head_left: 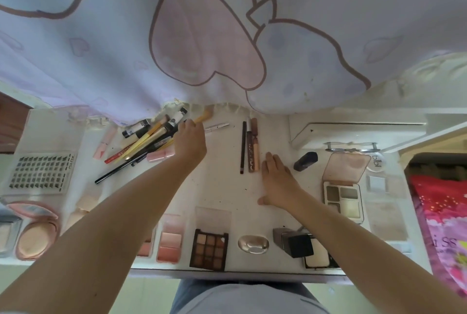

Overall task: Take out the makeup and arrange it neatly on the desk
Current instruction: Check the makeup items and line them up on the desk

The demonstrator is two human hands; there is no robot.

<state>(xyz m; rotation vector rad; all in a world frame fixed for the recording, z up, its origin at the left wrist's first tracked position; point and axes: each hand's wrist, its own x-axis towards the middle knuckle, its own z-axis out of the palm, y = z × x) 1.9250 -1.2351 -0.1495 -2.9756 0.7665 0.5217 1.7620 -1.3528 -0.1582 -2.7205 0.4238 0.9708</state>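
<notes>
The left hand (190, 140) reaches to the back edge of the worktop (222, 187), at the right side of the heap of pens and brushes (144, 141). Its fingers (188, 124) are curled round the yellow handle of a brush (202, 117), which sticks out past the knuckles toward the back edge, its head lying just under the hem of the curtain (227, 35). The brush's long axis runs slantwise, from the hand up and right.

The right hand (276, 181) lies flat and spread on the worktop nearer the front, holding nothing; its fingertips come just beside the near ends of a tidy row of three sticks (250, 146). These lie side by side, long axes pointing from front to back.

So the brush has to travel rightward, from the heap toward that row, and turn until it lies parallel with the sticks. The left hand already has it; the right hand is nearer the row and looks placed to steady or square it. Between hand and row lies a pale pen (217, 127), near the back edge, which the brush would pass over.

Palettes (209, 248) line the front edge.
</notes>
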